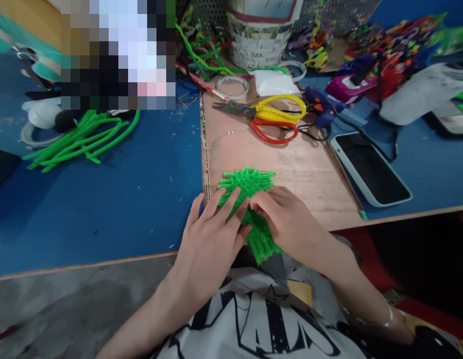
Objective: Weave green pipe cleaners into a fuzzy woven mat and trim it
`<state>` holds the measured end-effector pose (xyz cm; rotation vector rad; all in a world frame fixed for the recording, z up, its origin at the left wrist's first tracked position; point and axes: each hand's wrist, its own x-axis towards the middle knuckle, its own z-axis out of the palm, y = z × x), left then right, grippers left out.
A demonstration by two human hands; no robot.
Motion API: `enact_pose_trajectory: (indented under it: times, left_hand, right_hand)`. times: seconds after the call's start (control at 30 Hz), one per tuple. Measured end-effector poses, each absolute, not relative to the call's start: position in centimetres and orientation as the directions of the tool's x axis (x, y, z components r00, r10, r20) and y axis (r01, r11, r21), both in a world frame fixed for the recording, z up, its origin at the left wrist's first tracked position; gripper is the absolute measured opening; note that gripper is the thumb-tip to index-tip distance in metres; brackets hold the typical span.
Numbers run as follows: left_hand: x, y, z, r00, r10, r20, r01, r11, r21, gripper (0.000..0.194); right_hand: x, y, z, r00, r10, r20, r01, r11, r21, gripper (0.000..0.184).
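Note:
A woven piece of bright green pipe cleaners (249, 182) lies at the front edge of the table, its lower strands hanging over the edge. Across its left side my left hand (216, 227) rests flat with the fingers spread. My right hand (278, 209) is closed at the middle of the piece, thumb and forefinger pinched together close to my left fingertips. Whatever strand sits in that pinch is hidden by the fingers. Beyond the piece lie scissors (278, 112) with one yellow and one red handle.
Loose green pipe cleaners (85, 137) lie on the blue table at left. On the right is a phone (371, 167). Behind the scissors are a tape roll (232, 88), a white packet (276, 82) and a paper-covered bucket (259, 37). A blurred-out patch covers the upper left.

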<state>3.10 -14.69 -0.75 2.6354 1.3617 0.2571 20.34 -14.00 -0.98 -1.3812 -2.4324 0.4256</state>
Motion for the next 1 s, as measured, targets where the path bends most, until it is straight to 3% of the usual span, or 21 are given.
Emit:
enact_pose_trajectory:
  times: [0.2,0.43,0.73,1.0]
  left_hand:
    - [3.0,-14.4,-0.9,0.567,0.818,0.093,0.78,-0.57,0.26,0.037]
    - [2.8,-14.5,-1.3,0.528,0.837,0.141,0.774,-0.543,0.325,0.028]
    - [3.6,-14.9,-0.7,0.511,0.852,0.11,0.778,-0.514,0.362,0.017]
    - [4.0,-15.2,-1.0,0.455,0.881,0.131,0.802,-0.469,0.37,0.014]
  right_hand:
    - [20.8,-14.0,-0.7,-0.462,0.877,0.131,0.739,0.463,-0.49,0.017]
    - [22.4,-14.6,-0.4,-0.262,0.962,0.083,0.714,0.25,-0.653,0.024]
    - [21.8,-14.6,-0.6,-0.413,0.896,0.161,0.775,0.439,-0.454,0.018]
    - [22.0,-15.0,-1.0,-0.281,0.936,0.213,0.814,0.35,-0.464,0.018]
